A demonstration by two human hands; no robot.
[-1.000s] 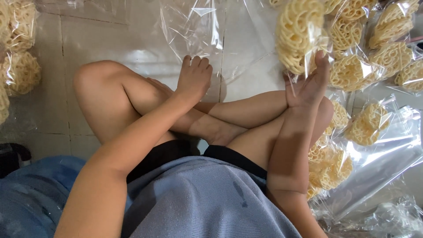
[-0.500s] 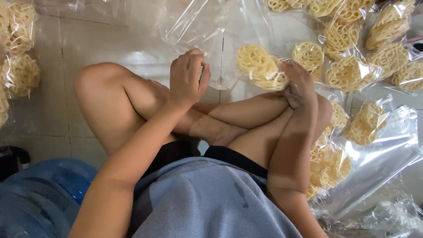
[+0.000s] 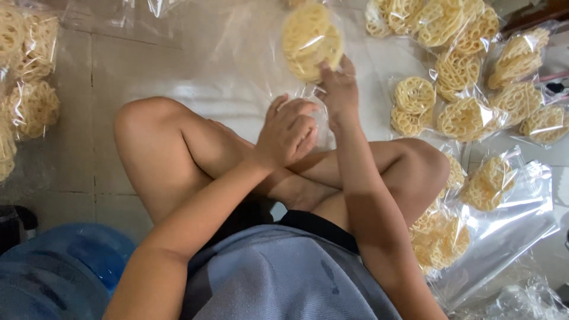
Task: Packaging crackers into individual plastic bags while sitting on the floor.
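A person sits cross-legged on the floor (image 3: 118,77). Right hand (image 3: 339,89) lifts a stack of lattice crackers (image 3: 311,40) at twelve o'clock — left hand (image 3: 287,130) pinches a clear bag (image 3: 308,101) just below. Bagging seems underway; the stack likely needs lining up with the bag's mouth.

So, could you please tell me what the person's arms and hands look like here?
Both arms are bare to above the elbow, with no sleeves in view. The left hand and right hand wear no gloves, and no rings, watch or bracelets show. The fingers are uncovered.
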